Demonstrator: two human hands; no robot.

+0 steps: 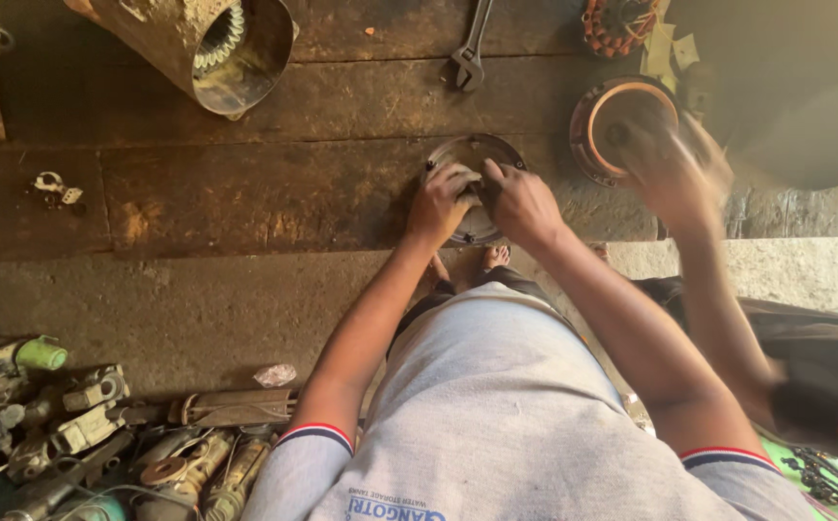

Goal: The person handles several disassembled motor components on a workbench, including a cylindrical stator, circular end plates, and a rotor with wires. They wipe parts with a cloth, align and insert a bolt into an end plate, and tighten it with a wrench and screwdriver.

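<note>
Item: round metal cover [477,159], disc-shaped, lying flat on the wooden counter [245,193] near its front edge, its broad face turned up toward the camera. Being round, it is showing no long axis; the far rim is arching away from the person, and the near part is hidden under the hands.

Left hand [441,201]: curling over the near-left part of the cover, fingers bent and pressing on it; how tightly it is gripping cannot be told.

Right hand [520,203]: lying palm down just beside the left, thumb and forefinger closing on the centre of the cover, knuckles up.

Another person's hand [674,174], blurred, is reaching in from the right toward a round motor part with an orange ring [621,125], which is sitting near the cover but apart from it.

Also on the counter: an adjustable wrench [470,48] lying with its jaw end toward the person, well behind the cover; a large rusty metal housing [216,43] tipped on its side at the far left. Power tools [91,434] are lying heaped on the floor at lower left.
</note>
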